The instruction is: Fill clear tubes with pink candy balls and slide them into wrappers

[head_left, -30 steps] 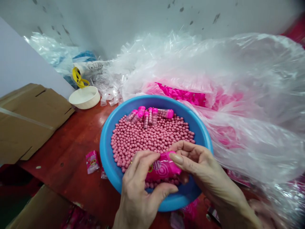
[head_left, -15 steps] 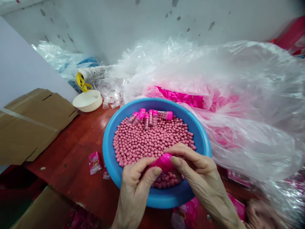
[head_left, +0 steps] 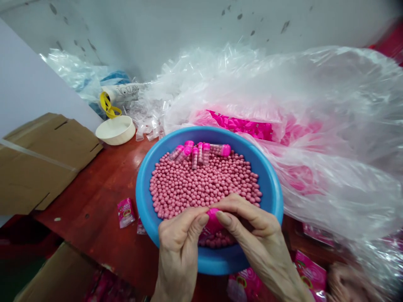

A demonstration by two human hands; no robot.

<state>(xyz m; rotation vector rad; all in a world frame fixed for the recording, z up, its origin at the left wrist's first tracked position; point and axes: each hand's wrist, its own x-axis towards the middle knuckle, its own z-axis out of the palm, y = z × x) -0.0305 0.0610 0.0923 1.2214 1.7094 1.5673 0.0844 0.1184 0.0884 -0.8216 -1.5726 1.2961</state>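
The left hand (head_left: 178, 247) and the right hand (head_left: 258, 243) are both closed, pinching a pink packet (head_left: 213, 221) between their fingertips, and most of it is hidden by the fingers. The packet sits just above the near part of a blue basin (head_left: 147, 209), which is filled with pink balls (head_left: 201, 188). Clear tubes with pink caps (head_left: 192, 155) lie on the balls at the far side of the basin. Left of the basin, small pink sachets (head_left: 126, 212) lie on the red desk (head_left: 94, 188), with a flattened cardboard box (head_left: 40, 159) beyond them. Past the basin are a white bowl (head_left: 115, 130) and a heap of clear plastic pieces (head_left: 151, 121). A large clear plastic bag (head_left: 330, 167) spreads along the right side.
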